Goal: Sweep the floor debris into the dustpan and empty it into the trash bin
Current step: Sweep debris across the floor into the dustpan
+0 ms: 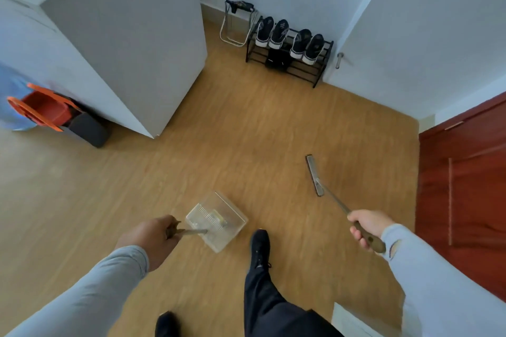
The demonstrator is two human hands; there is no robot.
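Dustpan (217,220), clear plastic, hangs low over the wood floor (246,131) just ahead of my feet, and I cannot make out whether its edge touches the boards; something pale lies inside it, too blurred for me to name. From my seat the biggest thing is the white cabinet (123,35) at upper left, its top cut off by the frame, with the red-brown door (465,186) running off the right edge. The trash bin (82,126), dark with an orange lid raised, sits far left beside the cabinet, well apart from the dustpan and partly smeared. A black shoe rack (290,63) with two pairs of shoes stands against the far wall. My left hand (153,238) is curled round the dustpan's handle. My right hand (365,227) grips the wooden handle of the broom (315,175), whose narrow head is near the floor to the right. My dark shoe (259,246) is just beside the dustpan; the other foot is cropped.
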